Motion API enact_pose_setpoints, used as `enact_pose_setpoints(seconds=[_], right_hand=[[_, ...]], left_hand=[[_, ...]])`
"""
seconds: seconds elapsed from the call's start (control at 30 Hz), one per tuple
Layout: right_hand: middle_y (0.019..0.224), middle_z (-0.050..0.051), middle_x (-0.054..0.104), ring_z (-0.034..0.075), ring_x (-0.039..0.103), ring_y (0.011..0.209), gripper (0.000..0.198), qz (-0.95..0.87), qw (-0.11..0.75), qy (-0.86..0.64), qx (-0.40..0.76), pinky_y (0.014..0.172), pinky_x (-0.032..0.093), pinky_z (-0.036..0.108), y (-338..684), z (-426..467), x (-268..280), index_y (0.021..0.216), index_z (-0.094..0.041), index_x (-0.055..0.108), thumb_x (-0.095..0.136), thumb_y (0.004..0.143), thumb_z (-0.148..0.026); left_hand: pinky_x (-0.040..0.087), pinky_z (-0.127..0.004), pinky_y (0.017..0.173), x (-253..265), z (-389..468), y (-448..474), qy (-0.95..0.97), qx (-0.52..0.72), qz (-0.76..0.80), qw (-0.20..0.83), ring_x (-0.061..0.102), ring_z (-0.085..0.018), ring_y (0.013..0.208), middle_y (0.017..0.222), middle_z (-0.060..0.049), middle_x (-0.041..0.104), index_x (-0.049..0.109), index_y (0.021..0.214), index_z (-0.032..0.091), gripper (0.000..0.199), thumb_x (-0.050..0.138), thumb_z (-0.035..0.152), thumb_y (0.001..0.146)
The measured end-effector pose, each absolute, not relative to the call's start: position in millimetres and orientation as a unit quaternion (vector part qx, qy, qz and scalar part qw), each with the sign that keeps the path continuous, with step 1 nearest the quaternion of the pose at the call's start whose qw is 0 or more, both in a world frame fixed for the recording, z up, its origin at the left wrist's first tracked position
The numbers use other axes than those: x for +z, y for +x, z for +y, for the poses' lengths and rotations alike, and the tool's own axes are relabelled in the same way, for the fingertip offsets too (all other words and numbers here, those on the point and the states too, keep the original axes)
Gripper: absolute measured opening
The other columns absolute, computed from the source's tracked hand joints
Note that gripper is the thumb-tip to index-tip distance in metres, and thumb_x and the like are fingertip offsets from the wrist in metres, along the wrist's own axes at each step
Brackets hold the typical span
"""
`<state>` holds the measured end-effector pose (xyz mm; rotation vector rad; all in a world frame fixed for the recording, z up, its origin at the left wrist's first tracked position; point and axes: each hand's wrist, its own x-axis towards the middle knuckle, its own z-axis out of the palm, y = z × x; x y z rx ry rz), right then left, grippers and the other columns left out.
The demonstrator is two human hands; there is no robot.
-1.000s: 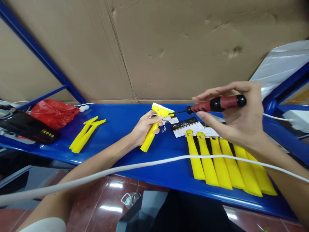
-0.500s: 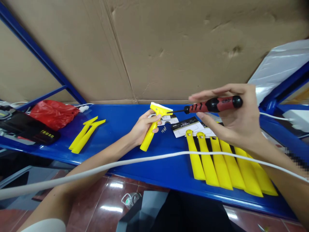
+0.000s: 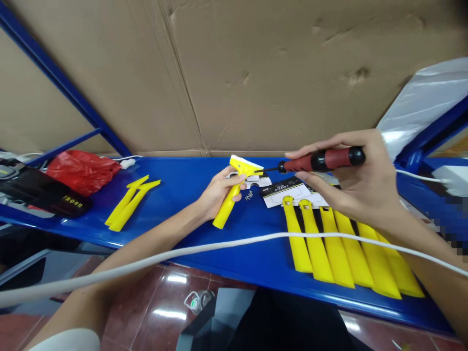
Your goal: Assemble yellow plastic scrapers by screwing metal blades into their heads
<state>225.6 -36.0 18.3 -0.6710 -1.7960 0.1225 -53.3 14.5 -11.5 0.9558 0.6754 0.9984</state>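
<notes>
My left hand (image 3: 218,191) is closed around the yellow scraper (image 3: 227,208), which is tilted with its head up and a white strip along the top edge. A screwdriver (image 3: 325,159) with a red and black handle lies level in my right hand (image 3: 360,175), its handle between thumb and fingers. Its dark shaft reaches left to the scraper's head, and the tip meets the side of the head near a screw spot. Below the scraper head, a few small screws (image 3: 249,195) lie on the blue table (image 3: 183,195).
Several yellow scraper handles (image 3: 321,243) lie in a row at right, beside printed cards (image 3: 283,191). Two yellow scrapers (image 3: 127,207) rest at left, near a red plastic bag (image 3: 81,170) and a black tool (image 3: 44,192). A white cable (image 3: 204,248) crosses in front. Cardboard (image 3: 256,73) stands behind.
The screwdriver handle has turned about its axis, and my right fingers have shifted slightly on it. My left hand and the scraper have hardly moved.
</notes>
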Motion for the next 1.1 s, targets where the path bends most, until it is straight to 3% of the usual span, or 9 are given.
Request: enact_pose_setpoints(seconds=[0.13, 0.3, 0.43, 0.6, 0.87, 1.1], right_hand=[[0.117, 0.004, 0.083, 0.038, 0.086, 0.111, 0.063, -0.747, 0.581, -0.323, -0.014, 0.087, 0.073, 0.053, 223.8, -42.7, 17.7, 0.145, -0.040, 0.068, 0.098, 0.091, -0.029], [0.127, 0.005, 0.081, 0.037, 0.083, 0.117, 0.070, -0.763, 0.558, -0.327, -0.010, 0.101, 0.070, 0.060, 225.5, -41.3, 19.7, 0.155, -0.047, 0.060, 0.093, 0.095, -0.030], [0.143, 0.004, 0.078, 0.039, 0.079, 0.130, 0.057, -0.794, 0.531, -0.294, 0.028, 0.102, 0.069, 0.062, 227.0, -41.3, 20.8, 0.142, -0.043, 0.064, 0.090, 0.094, -0.024], [0.125, 0.004, 0.085, 0.037, 0.085, 0.116, 0.038, -0.776, 0.527, -0.345, 0.027, 0.094, 0.069, 0.058, 225.3, -47.2, 20.0, 0.128, -0.039, 0.070, 0.088, 0.099, -0.023], [0.116, 0.003, 0.088, 0.038, 0.085, 0.114, 0.037, -0.760, 0.533, -0.370, 0.039, 0.081, 0.067, 0.054, 226.6, -45.8, 21.3, 0.106, -0.036, 0.061, 0.096, 0.093, -0.034], [0.107, 0.004, 0.086, 0.039, 0.085, 0.103, 0.037, -0.752, 0.530, -0.393, 0.002, 0.074, 0.063, 0.053, 228.4, -43.7, 19.2, 0.102, -0.036, 0.063, 0.097, 0.090, -0.044]], left_hand=[[0.042, -0.018, 0.046, -11.7, 15.2, -53.0, 0.433, 0.446, 0.312, 0.719, 0.063, -0.008, 0.070, 0.113, -0.008, 0.071, 0.068, 0.117, 0.015, 0.035, 0.088, 0.010, 0.088], [0.041, -0.018, 0.046, -7.9, 13.0, -52.4, 0.428, 0.446, 0.310, 0.722, 0.063, -0.008, 0.070, 0.107, -0.006, 0.071, 0.067, 0.113, 0.016, 0.035, 0.090, 0.009, 0.087], [0.042, -0.017, 0.046, -9.6, 15.3, -53.1, 0.424, 0.445, 0.311, 0.725, 0.063, -0.008, 0.070, 0.108, -0.006, 0.072, 0.067, 0.115, 0.016, 0.036, 0.091, 0.011, 0.087], [0.041, -0.018, 0.046, -14.9, 17.6, -53.3, 0.425, 0.443, 0.316, 0.723, 0.063, -0.008, 0.071, 0.112, -0.008, 0.072, 0.068, 0.116, 0.016, 0.037, 0.091, 0.011, 0.087], [0.042, -0.018, 0.047, -15.8, 17.3, -54.5, 0.430, 0.439, 0.330, 0.716, 0.062, -0.009, 0.072, 0.114, -0.010, 0.073, 0.068, 0.117, 0.015, 0.038, 0.091, 0.012, 0.087], [0.042, -0.018, 0.048, -14.9, 15.3, -52.9, 0.437, 0.433, 0.340, 0.711, 0.062, -0.009, 0.072, 0.109, -0.009, 0.073, 0.068, 0.116, 0.015, 0.040, 0.093, 0.014, 0.085]])
